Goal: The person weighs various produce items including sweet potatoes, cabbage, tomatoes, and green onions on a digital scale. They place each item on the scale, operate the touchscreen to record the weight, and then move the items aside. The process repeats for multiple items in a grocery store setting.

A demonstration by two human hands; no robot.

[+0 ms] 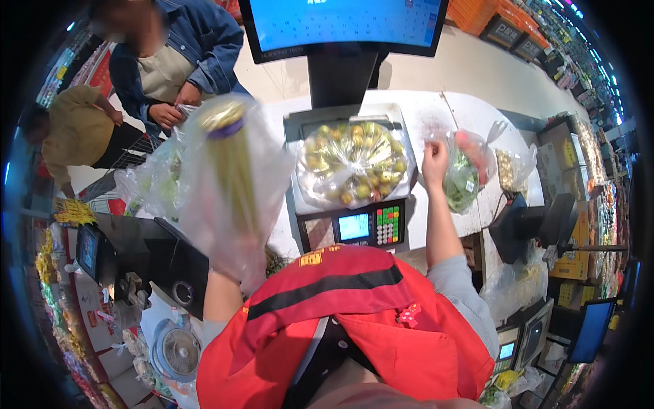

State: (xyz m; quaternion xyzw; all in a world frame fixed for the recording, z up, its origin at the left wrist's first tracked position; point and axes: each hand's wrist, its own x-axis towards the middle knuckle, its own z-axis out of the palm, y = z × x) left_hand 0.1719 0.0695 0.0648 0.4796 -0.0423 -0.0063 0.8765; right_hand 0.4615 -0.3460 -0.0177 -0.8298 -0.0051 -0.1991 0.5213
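Note:
My left hand (244, 248), blurred and partly veiled by plastic, grips a clear bag with a bunch of long green stalks (232, 174) bound by a purple band. This bunch is raised at the left of the weighing scale (352, 225). On the scale's pan lies a knotted clear bag of small green-brown fruit (355, 163), perhaps jujubes. My right hand (435, 157) is over the white counter (426, 110), fingers curled together beside a bag of leafy greens (461, 186). Whether it pinches any plastic cannot be seen. Behind the greens is a blurred pinkish bagged item (472, 153).
A bag of pale pieces (506, 171) lies further right, near a black device (531, 225). The monitor (342, 25) rises behind the scale. Left, a person in a denim jacket (204, 41) stands by a shopping cart (97, 186) and another bagged vegetable (158, 179); a second person bends nearby.

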